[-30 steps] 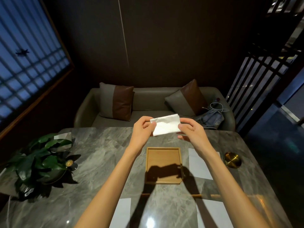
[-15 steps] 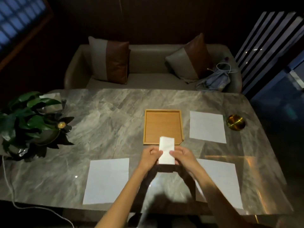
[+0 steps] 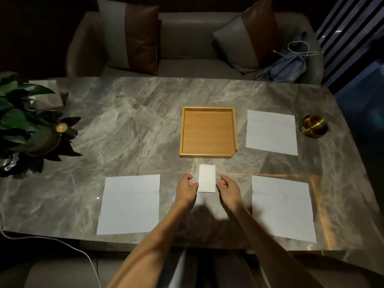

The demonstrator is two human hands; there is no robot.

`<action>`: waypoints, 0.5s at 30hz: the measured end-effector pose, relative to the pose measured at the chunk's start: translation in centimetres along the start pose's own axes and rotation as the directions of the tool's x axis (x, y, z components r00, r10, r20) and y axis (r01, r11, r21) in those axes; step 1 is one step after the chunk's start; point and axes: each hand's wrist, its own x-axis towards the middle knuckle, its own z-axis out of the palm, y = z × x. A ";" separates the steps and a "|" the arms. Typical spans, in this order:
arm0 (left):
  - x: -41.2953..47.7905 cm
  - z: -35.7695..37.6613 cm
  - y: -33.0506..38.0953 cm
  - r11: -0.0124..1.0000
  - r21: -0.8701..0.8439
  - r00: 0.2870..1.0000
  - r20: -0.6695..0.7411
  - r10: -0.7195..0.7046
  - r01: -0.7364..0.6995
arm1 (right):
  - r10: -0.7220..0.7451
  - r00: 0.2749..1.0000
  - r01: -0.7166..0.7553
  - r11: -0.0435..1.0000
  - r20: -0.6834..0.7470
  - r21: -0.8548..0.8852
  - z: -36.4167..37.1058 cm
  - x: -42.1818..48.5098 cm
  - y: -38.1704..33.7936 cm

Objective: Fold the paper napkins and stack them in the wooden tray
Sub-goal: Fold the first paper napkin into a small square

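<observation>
A folded white napkin (image 3: 207,178) lies flat on the marble table just in front of the square wooden tray (image 3: 208,155), which holds nothing. My left hand (image 3: 185,188) rests at the napkin's left edge with fingers curled, touching or nearly touching it. My right hand (image 3: 228,187) hovers a little to the right of the napkin, fingers curled and apart from it. Three unfolded napkins lie flat: one near left (image 3: 130,204), one near right (image 3: 282,207), one far right (image 3: 271,131) beside the tray.
A potted plant (image 3: 22,119) stands at the table's left end. A brass bowl (image 3: 313,126) sits at the far right. Behind the table is a sofa (image 3: 187,48) with two cushions and a blue bag. A white cable hangs off the near left corner.
The napkin was held up in both hands, then brought down and folded narrow. It now lies on the table and both hands have let go and drawn slightly aside.
</observation>
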 end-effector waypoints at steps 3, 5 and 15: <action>0.4 0.4 -0.3 1.000 0.013 0.999 0.027 0.023 -0.024 | -0.105 0.993 0.104 0.994 0.060 0.022 0.3 -0.3 0.0; 0.6 0.7 -0.1 0.999 0.008 0.999 0.044 0.031 -0.031 | -0.128 0.988 0.125 0.991 0.084 0.045 0.4 -0.1 -0.5; 2.4 0.2 -0.4 0.731 0.542 0.905 0.325 0.273 -0.415 | -0.168 0.964 0.236 0.900 0.207 -0.368 0.0 1.3 -0.9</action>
